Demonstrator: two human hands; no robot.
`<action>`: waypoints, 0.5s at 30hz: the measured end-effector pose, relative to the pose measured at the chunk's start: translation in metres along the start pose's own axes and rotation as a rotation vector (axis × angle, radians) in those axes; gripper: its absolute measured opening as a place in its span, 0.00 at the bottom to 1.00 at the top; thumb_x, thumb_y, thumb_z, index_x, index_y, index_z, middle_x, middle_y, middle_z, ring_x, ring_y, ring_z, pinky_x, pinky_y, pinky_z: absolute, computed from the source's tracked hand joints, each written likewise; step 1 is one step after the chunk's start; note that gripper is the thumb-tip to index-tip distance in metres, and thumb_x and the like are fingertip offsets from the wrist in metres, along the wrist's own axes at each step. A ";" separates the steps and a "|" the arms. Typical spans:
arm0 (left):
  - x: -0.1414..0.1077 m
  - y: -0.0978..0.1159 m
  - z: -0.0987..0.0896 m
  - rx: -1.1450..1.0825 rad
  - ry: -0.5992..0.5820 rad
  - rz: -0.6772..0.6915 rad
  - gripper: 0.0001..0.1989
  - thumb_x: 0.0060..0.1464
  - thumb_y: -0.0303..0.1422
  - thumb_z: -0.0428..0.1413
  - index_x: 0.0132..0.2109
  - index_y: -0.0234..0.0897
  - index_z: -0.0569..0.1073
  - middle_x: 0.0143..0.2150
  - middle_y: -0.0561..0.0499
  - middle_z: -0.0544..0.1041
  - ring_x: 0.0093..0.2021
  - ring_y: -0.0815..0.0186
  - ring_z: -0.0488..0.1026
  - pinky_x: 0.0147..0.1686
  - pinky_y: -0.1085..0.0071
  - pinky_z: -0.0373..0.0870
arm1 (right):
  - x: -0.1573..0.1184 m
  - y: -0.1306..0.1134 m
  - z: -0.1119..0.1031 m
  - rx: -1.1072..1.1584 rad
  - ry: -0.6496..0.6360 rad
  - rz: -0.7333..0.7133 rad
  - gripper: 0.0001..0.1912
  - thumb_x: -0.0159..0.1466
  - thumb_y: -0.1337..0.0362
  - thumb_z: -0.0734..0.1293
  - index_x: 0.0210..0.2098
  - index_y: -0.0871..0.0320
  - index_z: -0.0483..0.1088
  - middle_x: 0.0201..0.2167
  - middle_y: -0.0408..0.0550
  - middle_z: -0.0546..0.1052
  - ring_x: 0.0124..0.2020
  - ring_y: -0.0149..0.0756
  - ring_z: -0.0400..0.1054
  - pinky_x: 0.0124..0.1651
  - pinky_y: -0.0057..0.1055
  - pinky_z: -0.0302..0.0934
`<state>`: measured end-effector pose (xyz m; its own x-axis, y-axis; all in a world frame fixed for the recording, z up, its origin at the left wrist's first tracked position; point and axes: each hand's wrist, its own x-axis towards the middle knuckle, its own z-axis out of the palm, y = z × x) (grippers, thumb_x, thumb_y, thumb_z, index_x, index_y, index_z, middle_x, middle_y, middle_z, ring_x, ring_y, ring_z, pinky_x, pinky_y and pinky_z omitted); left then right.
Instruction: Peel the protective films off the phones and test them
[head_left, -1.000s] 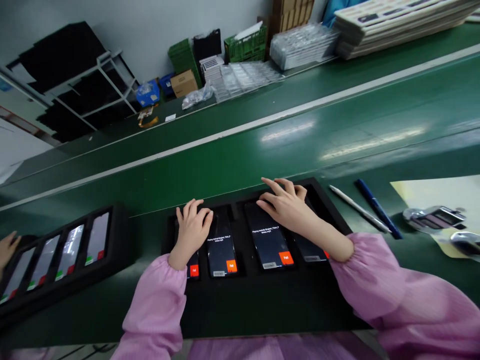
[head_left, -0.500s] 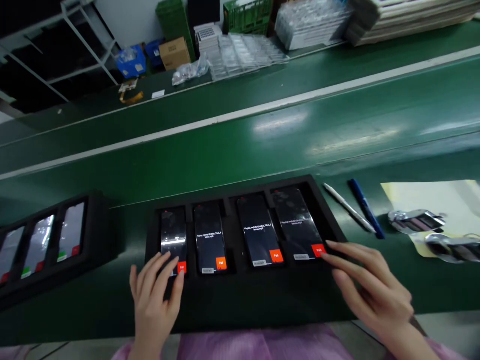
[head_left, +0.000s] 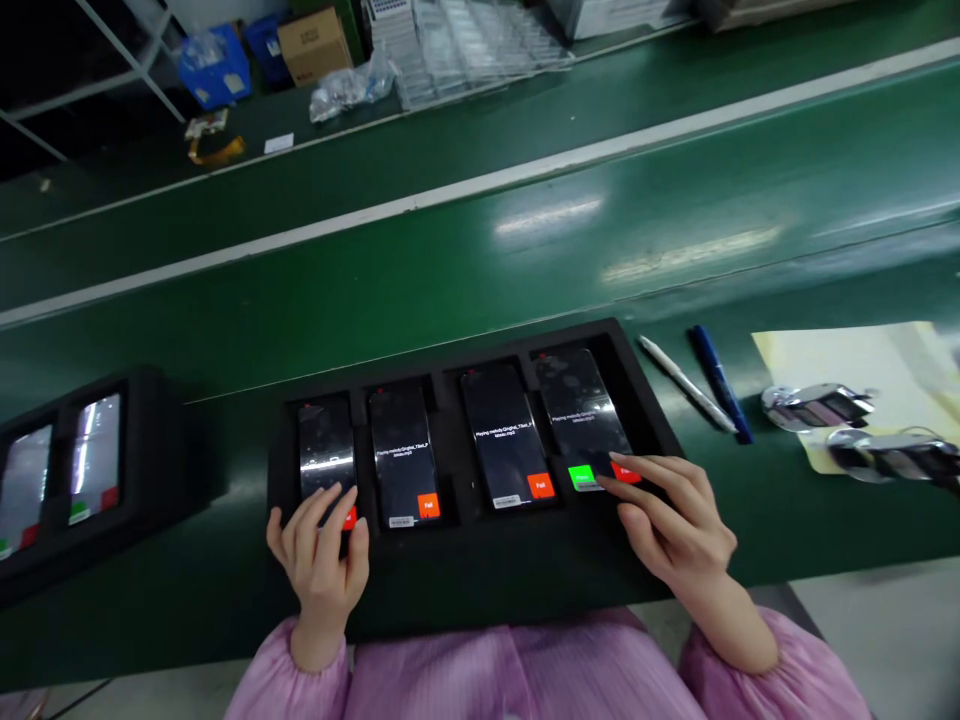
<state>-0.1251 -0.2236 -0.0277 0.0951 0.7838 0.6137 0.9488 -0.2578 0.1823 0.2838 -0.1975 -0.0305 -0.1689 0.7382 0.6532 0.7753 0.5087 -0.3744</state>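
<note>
Four phones lie in separate slots of a black foam tray (head_left: 480, 535). My left hand (head_left: 322, 550) has its fingers spread over the lower end of the leftmost phone (head_left: 326, 445), partly hiding its red button. My right hand (head_left: 679, 520) reaches over the lower right of the rightmost phone (head_left: 581, 400), fingers apart, holding nothing. That phone shows a green button and a partly covered red one. The second phone (head_left: 403, 450) and the third phone (head_left: 499, 430) show melody text and red Fail buttons.
Another black tray (head_left: 142, 450) with phones stands at the left. To the right lie a white pen (head_left: 686, 383), a blue pen (head_left: 720, 385), yellowish paper (head_left: 885, 355) and shiny metallic objects (head_left: 817, 405). Blue bins (head_left: 217, 70) and a carton (head_left: 313, 45) are at the back.
My right hand has moved left over the rightmost phone, where a green button now shows. My left hand lies further over the leftmost phone. The view has shifted.
</note>
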 end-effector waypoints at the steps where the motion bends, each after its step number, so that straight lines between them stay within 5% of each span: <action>1: 0.000 0.001 0.000 0.005 0.000 0.007 0.14 0.66 0.31 0.59 0.57 0.42 0.80 0.52 0.43 0.82 0.54 0.55 0.78 0.74 0.46 0.54 | 0.001 0.000 0.000 0.000 -0.004 -0.006 0.18 0.69 0.70 0.66 0.52 0.46 0.81 0.49 0.48 0.83 0.45 0.44 0.77 0.47 0.46 0.72; 7: 0.005 0.000 -0.010 -0.073 -0.078 0.095 0.19 0.65 0.28 0.60 0.61 0.42 0.77 0.54 0.43 0.81 0.54 0.57 0.78 0.74 0.48 0.56 | 0.014 -0.009 -0.008 -0.081 -0.096 -0.059 0.08 0.71 0.65 0.70 0.46 0.50 0.81 0.52 0.52 0.82 0.52 0.51 0.74 0.54 0.54 0.65; 10: 0.005 0.001 -0.018 -0.167 -0.198 0.189 0.21 0.64 0.32 0.62 0.63 0.41 0.75 0.56 0.41 0.80 0.56 0.55 0.78 0.75 0.45 0.55 | 0.023 -0.027 -0.005 -0.038 -0.101 -0.124 0.10 0.75 0.62 0.66 0.50 0.52 0.79 0.50 0.54 0.82 0.52 0.49 0.73 0.55 0.52 0.64; 15: 0.003 0.005 -0.024 -0.108 -0.253 0.205 0.20 0.66 0.35 0.61 0.62 0.40 0.76 0.57 0.41 0.80 0.58 0.55 0.77 0.78 0.46 0.46 | 0.042 -0.064 0.020 -0.002 -0.295 -0.160 0.17 0.78 0.51 0.60 0.48 0.49 0.79 0.58 0.50 0.81 0.55 0.48 0.73 0.60 0.53 0.58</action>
<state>-0.1275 -0.2361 -0.0066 0.3652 0.8213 0.4383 0.8660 -0.4725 0.1637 0.2147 -0.1896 0.0077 -0.4569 0.7457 0.4849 0.7259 0.6277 -0.2812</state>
